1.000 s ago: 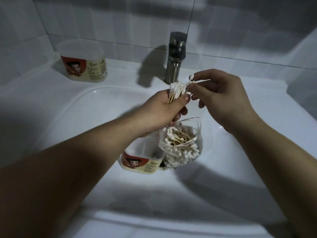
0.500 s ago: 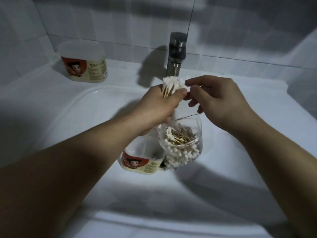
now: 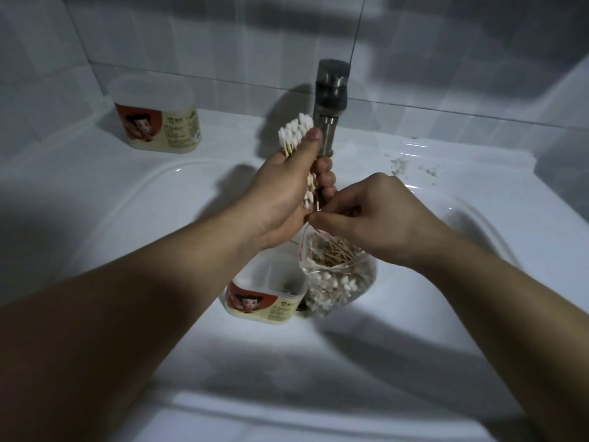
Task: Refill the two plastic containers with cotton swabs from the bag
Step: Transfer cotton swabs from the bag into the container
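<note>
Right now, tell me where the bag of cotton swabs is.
In the head view the bag sits in the sink, just right of centre, beside the open container and below the right hand.

Dim, cool light; the sink (image 3: 127, 202) is brightest at centre, dark toward eight o'clock. The faucet (image 3: 330, 100) and left hand (image 3: 280, 193) throw soft shadows toward nine. Small glints at ten and two. Edges bow; detail is soft.

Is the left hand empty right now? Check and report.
No, the left hand grips a bundle of cotton swabs, whose white tips stick up above the thumb.
</note>
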